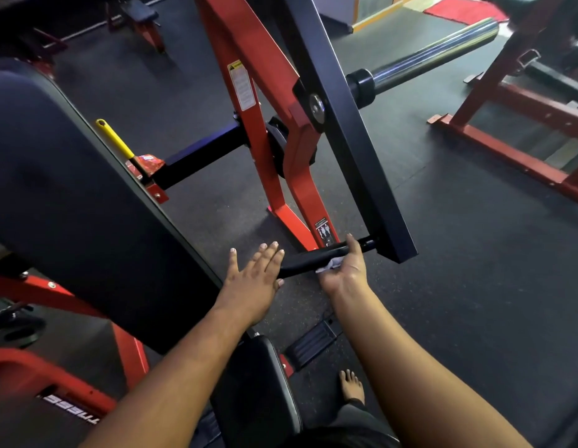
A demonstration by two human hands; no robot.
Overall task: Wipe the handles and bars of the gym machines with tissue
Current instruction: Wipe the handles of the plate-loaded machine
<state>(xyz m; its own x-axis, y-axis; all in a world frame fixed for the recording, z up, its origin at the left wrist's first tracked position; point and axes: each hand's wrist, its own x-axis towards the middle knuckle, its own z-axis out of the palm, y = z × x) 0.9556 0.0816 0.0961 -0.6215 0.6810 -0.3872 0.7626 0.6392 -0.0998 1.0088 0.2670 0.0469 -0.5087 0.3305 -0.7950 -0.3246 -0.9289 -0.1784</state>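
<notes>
Dark rubber gym flooring [442,253] lies under a red plate-loaded machine [248,92]. Its black handle [308,260] is being wiped: a white tissue [329,265] is pinched against it by the right hand [345,270]. The left hand [253,279] hovers flat, fingers straight, holding nothing. Other bars appear untouched; progress is judged early.

Upside-down white letters "NESS" on red frame base [55,388]; warning sticker [240,85] unreadable

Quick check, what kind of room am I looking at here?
Almost certainly a gym: a red machine frame with a black grip, a padded bench and a chrome plate sleeve on rubber floor.
</notes>
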